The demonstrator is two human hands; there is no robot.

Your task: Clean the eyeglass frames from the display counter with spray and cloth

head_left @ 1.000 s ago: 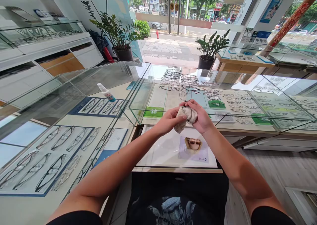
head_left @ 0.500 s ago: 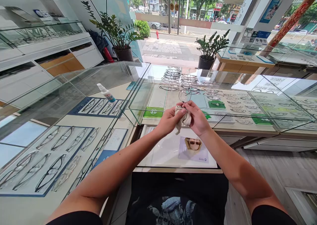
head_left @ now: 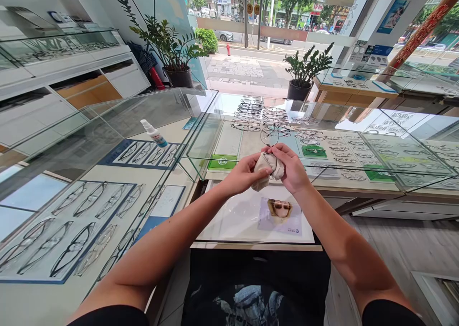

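My left hand [head_left: 242, 176] is closed on a beige cleaning cloth [head_left: 264, 172], its thumb pressed across the folds. A pair of thin-rimmed eyeglasses [head_left: 269, 145] is held up between my hands, one round lens standing clear beyond the fingertips. The rest of the frame is hidden by the cloth and fingers. My right hand [head_left: 293, 171] pinches the eyeglasses from the right, its fingers also against the cloth's scalloped edge. Both hands are close together above the front edge of the glass counter [head_left: 229, 230].
A white spray bottle [head_left: 154, 134] stands on the glass at left, over trays of eyeglasses [head_left: 68, 235]. Rows of frames [head_left: 249, 110] lie on the counter ahead. A leaflet [head_left: 280, 217] is below my forearms. Potted plants [head_left: 298, 89] stand by the window.
The cloth has been turned and bunched, and more of it shows between my hands. My right hand has shifted slightly right; the eyeglasses remain held.
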